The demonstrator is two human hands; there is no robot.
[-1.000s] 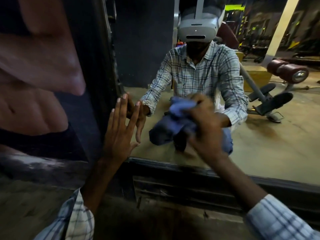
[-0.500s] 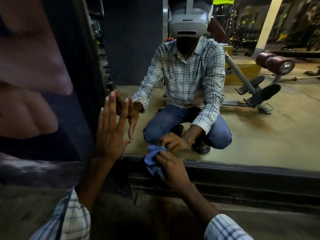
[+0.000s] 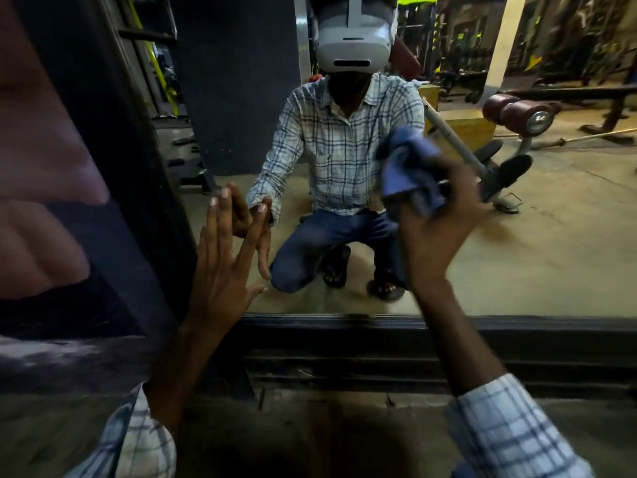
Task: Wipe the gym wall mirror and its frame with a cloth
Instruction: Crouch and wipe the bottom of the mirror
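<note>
Right hand (image 3: 436,232) bunching blue cloth (image 3: 408,170) tight, pressing it against mirror (image 3: 551,243) glass right of centre for wiping. Left hand (image 3: 224,267) lying flat, fingers spread, holding nothing, bracing near left frame (image 3: 151,201); bottom frame below.

Left hand (image 3: 224,270) flat on mirror (image 3: 534,253); cloth (image 3: 410,170) right, frame (image 3: 379,322) below.

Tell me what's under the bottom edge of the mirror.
Below the mirror runs its dark bottom frame, then a dark ribbed ledge and bare floor. The left hand and right forearm cover parts of the frame.
</note>
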